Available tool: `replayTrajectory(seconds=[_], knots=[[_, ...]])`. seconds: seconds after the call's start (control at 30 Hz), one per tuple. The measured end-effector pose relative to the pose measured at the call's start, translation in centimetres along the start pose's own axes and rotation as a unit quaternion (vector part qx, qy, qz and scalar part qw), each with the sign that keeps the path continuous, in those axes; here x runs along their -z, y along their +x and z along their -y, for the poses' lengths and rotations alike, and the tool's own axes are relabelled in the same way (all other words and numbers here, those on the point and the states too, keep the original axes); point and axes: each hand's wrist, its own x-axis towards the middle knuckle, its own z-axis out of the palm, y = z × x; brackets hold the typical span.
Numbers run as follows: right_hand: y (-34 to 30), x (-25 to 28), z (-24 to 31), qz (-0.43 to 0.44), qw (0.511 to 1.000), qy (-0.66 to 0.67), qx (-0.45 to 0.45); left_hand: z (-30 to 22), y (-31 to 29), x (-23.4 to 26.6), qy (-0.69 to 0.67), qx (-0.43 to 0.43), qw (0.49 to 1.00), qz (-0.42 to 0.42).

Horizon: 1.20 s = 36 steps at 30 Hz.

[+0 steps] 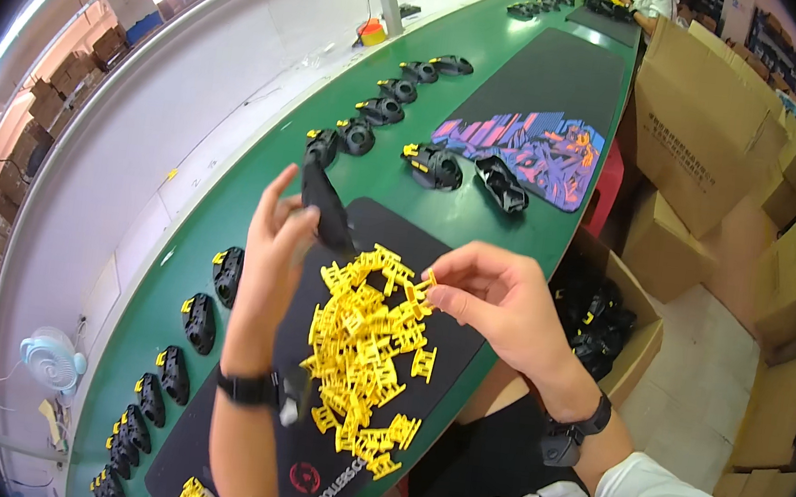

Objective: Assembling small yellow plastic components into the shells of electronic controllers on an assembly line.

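Note:
My left hand is closed around a dark, elongated black plastic shell, slightly smeared by motion. Between the thumb and fingertips of my right hand is a small yellow plastic clip, at the upper right edge of the pile. That heap of yellow plastic clips lies on a black mat beneath and between both hands. Just beyond the hands, a black shell with yellow clips and an upturned hollow black shell rest on the green table.
Black shells with yellow parts line the table's far side, including one shell. A patterned mat lies further up. At right, an open carton holds black shells near stacked cardboard boxes. A small fan stands at left.

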Motion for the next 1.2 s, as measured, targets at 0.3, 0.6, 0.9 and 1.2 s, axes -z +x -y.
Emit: replayTrajectory(seconds=[0.3, 0.6, 0.9, 1.2], knots=[[-6.1, -5.1, 1.4, 0.068, 0.972, -0.202, 0.101, -1.2, -22.0, -7.6, -0.101, -0.08, 0.986, -0.107], [-8.8, -6.9, -1.4, 0.024, 0.924, -0.303, 0.232, 1.3, -25.7, -7.8, -0.068, -0.066, 0.983, -0.157], [-8.4, -6.4, -2.5, 0.101, 0.936, -0.297, 0.162, 2.6, -25.4, -7.2, -0.161, 0.066, 0.964, -0.2], [-6.6, -6.1, -5.1, 0.253, 0.951, 0.014, -0.178, 4.7, -27.4, -5.4, -0.374, 0.004, 0.92, -0.119]])
